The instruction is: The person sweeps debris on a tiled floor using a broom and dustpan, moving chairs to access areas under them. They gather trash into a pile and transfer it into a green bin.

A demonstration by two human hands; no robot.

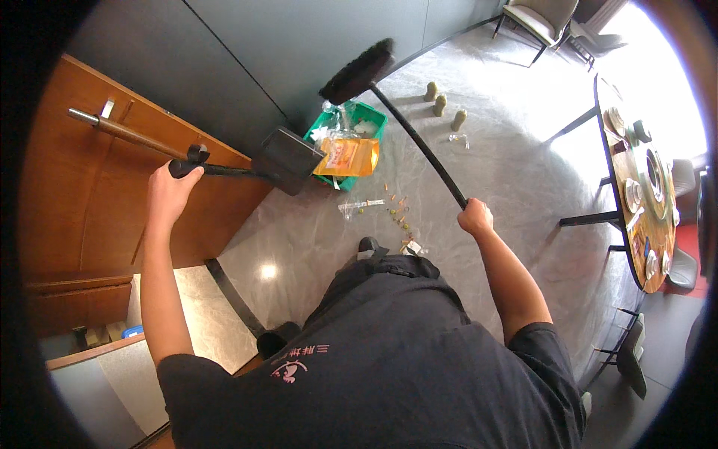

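Observation:
My left hand point(171, 191) grips the black handle of a long-handled dustpan point(294, 151). The pan is raised beside a green plastic bin point(378, 115) that is full of rubbish. A yellow printed bag point(350, 157) and clear plastic wrapping point(339, 120) lie at the bin's top. My right hand point(477, 218) is closed around the pole of a broom point(423, 149), whose dark bristle head point(359, 70) is lifted past the bin. Cigarette butts point(401, 210) and small green bits are scattered on the floor between the bin and my feet, near a torn clear wrapper point(362, 206).
Several stubby greenish bottles point(440, 105) stand on the tiled floor at the far side, near a small clear piece of litter point(460, 138). An open wooden door point(112, 185) with a bar handle is on the left. A round dining table point(628, 224) with dishes and chairs point(541, 25) are to the right.

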